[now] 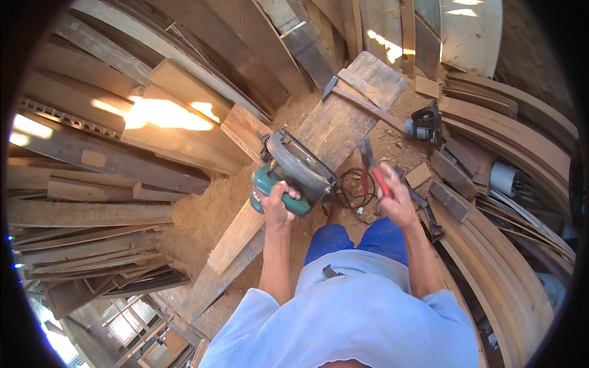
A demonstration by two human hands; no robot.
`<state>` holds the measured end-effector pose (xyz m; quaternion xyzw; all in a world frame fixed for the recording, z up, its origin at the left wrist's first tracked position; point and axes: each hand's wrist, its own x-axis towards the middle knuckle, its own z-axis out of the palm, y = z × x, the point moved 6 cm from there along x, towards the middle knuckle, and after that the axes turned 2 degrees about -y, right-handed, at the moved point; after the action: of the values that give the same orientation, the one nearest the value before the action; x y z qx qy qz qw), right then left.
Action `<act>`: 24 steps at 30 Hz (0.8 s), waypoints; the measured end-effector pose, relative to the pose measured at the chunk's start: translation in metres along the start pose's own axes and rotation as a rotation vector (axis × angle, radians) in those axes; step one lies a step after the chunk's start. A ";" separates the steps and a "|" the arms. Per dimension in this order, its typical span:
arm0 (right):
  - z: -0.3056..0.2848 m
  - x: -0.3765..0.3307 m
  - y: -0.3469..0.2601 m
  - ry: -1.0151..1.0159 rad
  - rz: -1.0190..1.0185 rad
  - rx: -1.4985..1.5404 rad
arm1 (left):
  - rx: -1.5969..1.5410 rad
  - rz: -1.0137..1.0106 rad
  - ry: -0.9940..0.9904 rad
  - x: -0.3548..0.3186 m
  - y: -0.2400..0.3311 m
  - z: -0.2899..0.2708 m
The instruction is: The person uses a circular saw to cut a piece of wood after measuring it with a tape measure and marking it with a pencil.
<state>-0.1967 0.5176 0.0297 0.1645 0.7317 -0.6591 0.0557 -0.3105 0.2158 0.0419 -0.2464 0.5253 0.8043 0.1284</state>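
Note:
My left hand is closed around the green handle of a circular saw; its grey blade guard points away from me. My right hand grips red-handled pliers, their dark jaws pointing up and slightly blurred. The pliers are held to the right of the saw, apart from it. Beyond them, a long-handled hammer lies across a worn wooden board. A black cord is coiled on the sawdust between the saw and my right hand.
A blue and black power tool lies at the right of the board. Stacked planks crowd the right side, and leaning boards the left. Sawdust covers the ground. A pale plank lies left of my left forearm.

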 end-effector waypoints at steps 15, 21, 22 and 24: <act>0.092 -0.107 -0.005 -0.556 0.455 1.189 | -0.072 -0.103 0.037 0.014 0.013 0.002; 0.093 -0.102 -0.021 -0.651 0.545 1.305 | -0.068 -0.094 0.051 0.015 0.010 -0.003; 0.094 -0.102 -0.020 -0.670 0.574 1.325 | -0.075 -0.097 0.045 0.015 0.009 -0.004; 0.093 -0.100 -0.026 -0.679 0.556 1.324 | -0.087 -0.107 0.035 0.014 0.010 0.000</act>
<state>-0.1239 0.4079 0.0729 0.1300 0.0627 -0.9333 0.3288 -0.3271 0.2104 0.0424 -0.2934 0.4782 0.8138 0.1515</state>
